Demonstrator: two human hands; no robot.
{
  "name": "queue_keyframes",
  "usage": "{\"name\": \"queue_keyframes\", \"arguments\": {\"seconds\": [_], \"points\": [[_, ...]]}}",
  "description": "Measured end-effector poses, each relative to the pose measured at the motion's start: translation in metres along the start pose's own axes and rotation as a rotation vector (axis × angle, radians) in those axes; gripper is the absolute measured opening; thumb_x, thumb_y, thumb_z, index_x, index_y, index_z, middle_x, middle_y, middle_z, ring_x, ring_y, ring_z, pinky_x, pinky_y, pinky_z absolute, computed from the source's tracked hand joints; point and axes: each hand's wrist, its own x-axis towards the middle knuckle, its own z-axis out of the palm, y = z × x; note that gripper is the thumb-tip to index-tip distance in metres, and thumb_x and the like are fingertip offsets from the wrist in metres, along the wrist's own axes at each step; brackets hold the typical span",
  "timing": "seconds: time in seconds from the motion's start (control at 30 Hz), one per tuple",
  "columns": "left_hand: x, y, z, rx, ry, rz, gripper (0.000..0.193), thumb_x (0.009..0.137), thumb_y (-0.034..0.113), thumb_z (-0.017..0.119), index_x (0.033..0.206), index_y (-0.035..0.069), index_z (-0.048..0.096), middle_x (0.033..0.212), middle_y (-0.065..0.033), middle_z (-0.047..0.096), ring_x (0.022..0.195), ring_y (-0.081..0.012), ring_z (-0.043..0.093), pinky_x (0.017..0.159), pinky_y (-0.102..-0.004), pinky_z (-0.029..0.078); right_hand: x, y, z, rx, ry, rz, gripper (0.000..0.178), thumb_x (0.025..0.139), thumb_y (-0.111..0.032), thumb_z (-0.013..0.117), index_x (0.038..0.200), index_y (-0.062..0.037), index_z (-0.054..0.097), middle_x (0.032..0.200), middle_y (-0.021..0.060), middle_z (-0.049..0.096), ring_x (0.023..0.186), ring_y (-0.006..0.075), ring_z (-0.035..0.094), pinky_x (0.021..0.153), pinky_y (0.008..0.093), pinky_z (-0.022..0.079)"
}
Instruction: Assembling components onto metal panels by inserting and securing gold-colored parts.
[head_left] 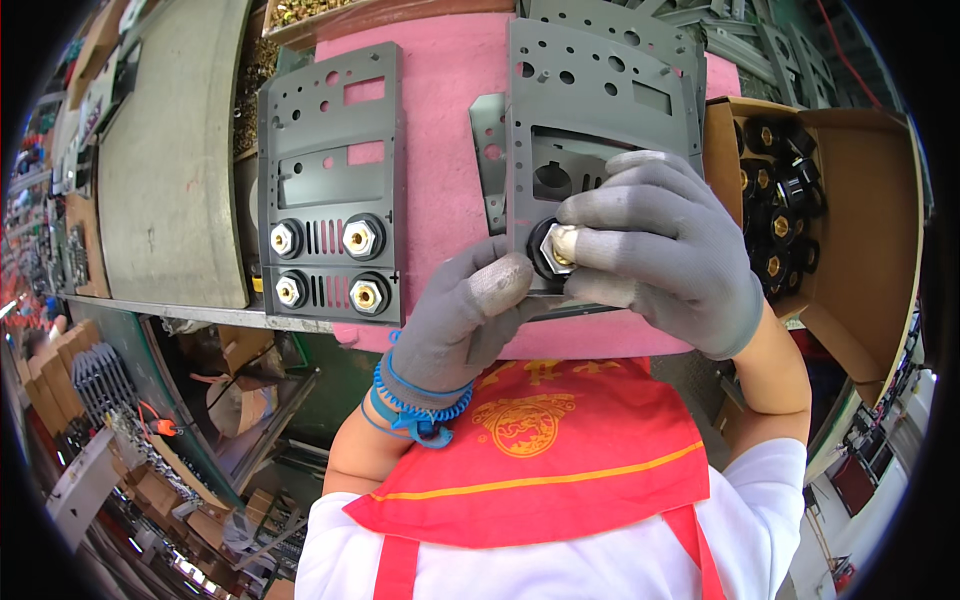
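Observation:
A grey metal panel [585, 110] with round holes and rectangular cutouts stands in front of me. My right hand [665, 240], in a grey glove, has its fingers closed on a silver hex nut [548, 250]. That nut sits on a black and brass connector at the panel's lower left. My left hand [465, 310], also gloved, is closed at the panel's lower left edge, its thumb near the nut; some fingertips are hidden behind the panel. Left of it lies a second grey panel [330, 120], fitted with several hex-nutted brass connectors [364, 237].
Pink padding [440, 110] covers the bench under the panels. An open cardboard box [860, 200] of black and brass connectors [780, 225] stands at right. More metal parts [725, 45] are stacked at the back right. Small brass parts [300, 10] fill a tray at the back.

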Motion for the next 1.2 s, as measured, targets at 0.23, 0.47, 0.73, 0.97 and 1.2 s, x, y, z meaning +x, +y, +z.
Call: {"name": "queue_keyframes", "arguments": {"seconds": [0.23,0.47,0.73,0.97,1.2], "points": [[0.000,-0.001,0.001,0.020,0.019,0.012,0.058,0.095,0.032,0.056,0.132,-0.011,0.044,0.129,-0.0181,0.056,0.122,-0.0264,0.055,0.108,-0.0434,0.040,-0.008,0.008,-0.001,0.022,-0.062,-0.046,0.023,0.079,-0.020,0.074,0.097,-0.0066,0.068,0.107,0.0110,0.068,0.093,0.0305,0.064,0.091,0.0432,0.047],[0.000,0.000,0.003,0.019,0.008,0.019,0.060,0.095,0.034,0.057,0.132,-0.011,0.045,0.129,-0.0186,0.055,0.121,-0.0270,0.055,0.108,-0.0445,0.040,0.001,0.002,0.008,0.137,0.029,-0.008,0.027,0.074,-0.016,0.079,0.095,-0.0061,0.065,0.088,0.0094,0.060,0.078,0.0284,0.059,0.072,0.0390,0.047],[0.000,-0.001,-0.003,0.051,0.008,0.011,0.063,0.094,0.036,0.057,0.134,-0.011,0.044,0.130,-0.0183,0.055,0.122,-0.0272,0.055,0.108,-0.0454,0.039,0.001,-0.003,-0.015,0.166,-0.157,0.119,0.029,0.075,-0.015,0.078,0.099,-0.0076,0.066,0.088,0.0103,0.060,0.077,0.0296,0.059,0.069,0.0380,0.046],[0.000,-0.002,-0.001,0.034,0.013,0.018,0.061,0.095,0.034,0.055,0.134,-0.011,0.043,0.131,-0.0178,0.054,0.123,-0.0269,0.054,0.109,-0.0448,0.039,0.004,0.005,-0.008,0.041,-0.119,-0.092,0.029,0.075,-0.011,0.075,0.102,-0.0078,0.066,0.115,0.0127,0.064,0.096,0.0326,0.064,0.083,0.0405,0.050],[0.000,-0.002,-0.004,0.036,-0.013,-0.001,0.059,0.095,0.032,0.056,0.133,-0.011,0.043,0.131,-0.0181,0.054,0.123,-0.0266,0.054,0.109,-0.0444,0.039,-0.002,0.001,0.003,0.071,-0.040,-0.005,0.024,0.079,-0.015,0.072,0.101,-0.0088,0.062,0.112,0.0059,0.062,0.098,0.0279,0.060,0.087,0.0388,0.048]]}}
